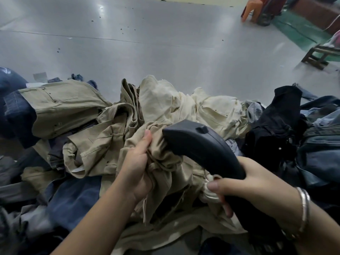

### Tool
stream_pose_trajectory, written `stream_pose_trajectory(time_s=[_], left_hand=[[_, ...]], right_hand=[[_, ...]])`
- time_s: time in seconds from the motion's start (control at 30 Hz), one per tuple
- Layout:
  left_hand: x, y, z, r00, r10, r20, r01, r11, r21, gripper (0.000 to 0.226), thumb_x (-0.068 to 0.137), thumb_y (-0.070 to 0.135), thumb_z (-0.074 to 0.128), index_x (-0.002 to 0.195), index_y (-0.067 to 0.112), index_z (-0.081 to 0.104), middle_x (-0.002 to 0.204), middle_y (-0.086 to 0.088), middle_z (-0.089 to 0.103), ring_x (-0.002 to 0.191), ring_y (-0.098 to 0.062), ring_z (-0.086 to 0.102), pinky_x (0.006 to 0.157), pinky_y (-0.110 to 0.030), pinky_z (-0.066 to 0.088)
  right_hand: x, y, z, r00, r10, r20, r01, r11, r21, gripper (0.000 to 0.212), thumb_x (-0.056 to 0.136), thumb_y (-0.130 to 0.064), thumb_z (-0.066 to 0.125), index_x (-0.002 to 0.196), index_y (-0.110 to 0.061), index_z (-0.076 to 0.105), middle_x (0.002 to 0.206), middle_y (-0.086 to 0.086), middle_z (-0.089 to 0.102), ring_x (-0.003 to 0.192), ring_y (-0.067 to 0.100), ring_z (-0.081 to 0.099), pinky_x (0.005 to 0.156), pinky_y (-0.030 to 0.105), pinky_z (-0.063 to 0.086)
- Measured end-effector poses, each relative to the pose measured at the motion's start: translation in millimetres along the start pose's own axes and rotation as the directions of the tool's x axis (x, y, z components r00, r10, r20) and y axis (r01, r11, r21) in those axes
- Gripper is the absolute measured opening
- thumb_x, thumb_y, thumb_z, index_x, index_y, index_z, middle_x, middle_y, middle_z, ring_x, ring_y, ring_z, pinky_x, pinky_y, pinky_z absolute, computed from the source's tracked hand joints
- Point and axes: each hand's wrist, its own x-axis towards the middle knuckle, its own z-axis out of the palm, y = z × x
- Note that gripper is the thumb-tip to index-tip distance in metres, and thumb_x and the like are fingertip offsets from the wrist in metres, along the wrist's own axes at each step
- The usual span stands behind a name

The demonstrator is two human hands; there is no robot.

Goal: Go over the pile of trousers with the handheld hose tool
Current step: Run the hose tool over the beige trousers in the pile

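Note:
A pile of trousers (77, 115) spreads across the near part of a grey table: khaki and cream pairs in the middle, blue denim at the left and bottom, black and blue pairs at the right. My left hand (137, 162) grips a bunched khaki pair (165, 173) at the centre of the pile. My right hand (257, 186) grips the handle of a black handheld hose tool (202, 146). The tool's wide head points left and touches the khaki fabric just beside my left thumb. The lower end of the tool is hidden behind my right wrist.
The grey table (147, 52) stretches bare beyond the pile, with small dark specks on it. An orange plastic chair (252, 10) stands at the far right, a wooden stool (318, 56) at the right edge, on a green floor.

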Motion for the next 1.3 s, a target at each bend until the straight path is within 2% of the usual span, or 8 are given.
stream_pose_trajectory(time_s=[0.3,0.53,0.7,0.83,0.93,1.03,1.2,1.3], left_hand=[[-10,-13,5,0.975,0.187,0.122,-0.216,0.929,0.301,0.017,0.076,0.032,0.071,0.090,0.025,0.078,0.098,-0.006,0.075,0.094,-0.016,0.071,0.074,-0.023,0.056],[-22,-3,7,0.878,0.017,0.479,-0.305,0.791,0.530,0.020,0.067,0.028,0.069,0.084,0.022,0.077,0.080,0.001,0.073,0.079,-0.007,0.068,0.070,-0.018,0.054],[-3,51,-6,0.872,0.043,0.487,-0.462,0.400,0.791,0.039,0.070,0.040,0.064,0.079,0.002,0.071,0.073,-0.001,0.068,0.071,-0.011,0.062,0.068,-0.027,0.050],[35,93,-43,0.851,0.405,0.335,-0.324,-0.097,0.941,0.023,0.070,0.024,0.053,0.080,0.016,0.072,0.071,0.004,0.067,0.071,-0.013,0.059,0.065,-0.023,0.039],[83,93,-76,0.753,0.658,-0.020,-0.010,0.041,0.999,0.036,0.085,0.008,0.054,0.120,0.013,0.061,0.115,-0.016,0.064,0.109,-0.034,0.056,0.089,-0.031,0.039],[109,74,-115,0.748,0.565,-0.348,0.386,0.055,0.921,0.060,0.087,0.027,0.063,0.137,0.004,0.039,0.139,-0.026,0.038,0.131,-0.041,0.034,0.107,-0.044,0.031],[96,15,-141,0.795,0.572,0.202,0.059,-0.404,0.913,0.028,0.077,0.009,0.067,0.104,0.004,0.062,0.109,-0.017,0.058,0.105,-0.039,0.053,0.085,-0.048,0.047],[98,-9,-142,0.885,0.442,0.145,0.024,-0.355,0.935,0.053,0.079,0.021,0.066,0.129,0.013,0.050,0.125,-0.007,0.051,0.116,-0.029,0.051,0.090,-0.044,0.045]], right_hand=[[40,24,-15,0.881,0.051,-0.471,0.088,0.959,0.269,0.028,0.077,-0.011,0.072,0.094,0.008,0.061,0.068,0.012,0.066,0.047,0.017,0.061,0.042,0.027,0.049],[73,60,-6,0.939,0.143,-0.313,-0.007,0.917,0.399,0.041,0.060,0.002,0.065,0.101,0.006,0.067,0.086,0.013,0.067,0.074,0.021,0.063,0.069,0.029,0.050],[82,60,8,0.937,0.041,-0.347,0.027,0.981,0.191,0.018,0.057,-0.006,0.070,0.072,-0.012,0.062,0.057,-0.006,0.063,0.059,0.011,0.059,0.055,0.023,0.046],[83,38,-18,0.786,0.010,-0.619,0.266,0.897,0.353,0.011,0.069,0.006,0.062,0.070,-0.004,0.060,0.054,0.003,0.063,0.043,0.013,0.055,0.045,0.021,0.046],[76,27,-32,0.724,-0.022,-0.689,0.417,0.810,0.412,0.009,0.078,0.011,0.051,0.077,0.003,0.056,0.069,0.007,0.071,0.045,0.012,0.058,0.042,0.020,0.046],[71,33,-32,0.716,0.017,-0.697,0.366,0.842,0.396,0.012,0.080,0.016,0.047,0.079,0.007,0.055,0.067,0.010,0.067,0.042,0.012,0.057,0.042,0.020,0.046],[78,56,-17,0.775,0.107,-0.623,0.126,0.940,0.318,0.017,0.080,0.018,0.051,0.093,0.007,0.054,0.075,0.013,0.061,0.039,0.012,0.054,0.041,0.019,0.045],[85,67,-5,0.821,0.154,-0.550,-0.001,0.963,0.268,0.019,0.080,0.015,0.055,0.097,0.007,0.053,0.073,0.013,0.061,0.044,0.017,0.055,0.041,0.021,0.045]])
